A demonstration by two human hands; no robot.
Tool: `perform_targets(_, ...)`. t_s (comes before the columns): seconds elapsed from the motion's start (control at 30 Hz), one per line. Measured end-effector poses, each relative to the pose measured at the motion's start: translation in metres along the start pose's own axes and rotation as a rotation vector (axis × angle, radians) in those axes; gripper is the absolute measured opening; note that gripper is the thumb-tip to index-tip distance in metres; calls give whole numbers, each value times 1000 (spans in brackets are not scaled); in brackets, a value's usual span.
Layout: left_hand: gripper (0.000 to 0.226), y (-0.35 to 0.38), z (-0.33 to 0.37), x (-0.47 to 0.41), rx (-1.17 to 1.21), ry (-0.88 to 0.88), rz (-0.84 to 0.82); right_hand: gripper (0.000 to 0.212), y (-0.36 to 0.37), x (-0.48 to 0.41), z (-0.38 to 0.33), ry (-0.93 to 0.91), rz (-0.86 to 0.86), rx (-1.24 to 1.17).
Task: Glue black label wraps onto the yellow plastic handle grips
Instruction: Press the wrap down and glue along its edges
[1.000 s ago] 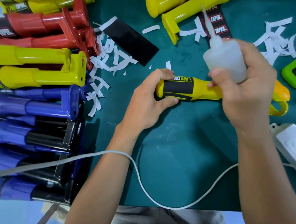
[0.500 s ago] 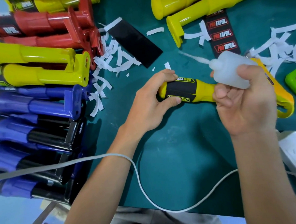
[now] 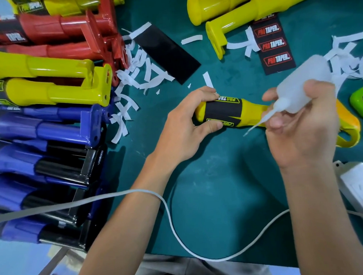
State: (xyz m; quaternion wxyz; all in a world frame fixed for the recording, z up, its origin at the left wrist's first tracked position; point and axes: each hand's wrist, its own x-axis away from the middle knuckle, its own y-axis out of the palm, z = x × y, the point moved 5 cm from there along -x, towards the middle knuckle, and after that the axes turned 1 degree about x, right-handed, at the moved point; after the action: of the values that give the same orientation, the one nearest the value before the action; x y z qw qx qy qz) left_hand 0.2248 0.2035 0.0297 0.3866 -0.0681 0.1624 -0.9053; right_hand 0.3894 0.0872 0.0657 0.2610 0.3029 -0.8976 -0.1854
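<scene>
Grip (image 3: 254, 112), a glossy yellow plastic cylinder, is at the middle of the green table (image 3: 221, 187), with a matte black label (image 3: 223, 113) wrapped round its rounded end. Left hand (image 3: 184, 133) clamps that end, fingers above and thumb below. Right hand (image 3: 302, 135) is curled round a soft translucent glue bottle (image 3: 299, 85), whose thin tapered nozzle (image 3: 259, 122) points down-left just beside the grip. Curled white paper strips (image 3: 143, 76) litter the table near a stack (image 3: 39, 128) of shiny blue, red and yellow grips.

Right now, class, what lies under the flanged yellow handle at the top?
A black label strip runs under the handle. Three PRO TAPER prints show fully, a fourth only partly; the strip's far end is covered.
</scene>
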Motion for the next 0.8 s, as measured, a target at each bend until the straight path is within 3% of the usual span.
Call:
perform_targets(0.1,49,1,0,0,2,-2,3,11,1,0,0,-52,-57,124)
perform_targets(0.43,53,0,1,1,12,-2,15,10,8,3,-5,-301,20,262)
perform_targets(0.57,53,0,3,1,18,14,16,15,-3,-5,-2,-221,77,220)
perform_targets(0.67,53,-1,3,1,20,23,17,16,-8,-9,-5,-121,4,187)
perform_targets(0.8,52,0,2,0,23,26,20,13,-7,-13,-18,-13,-14,495)
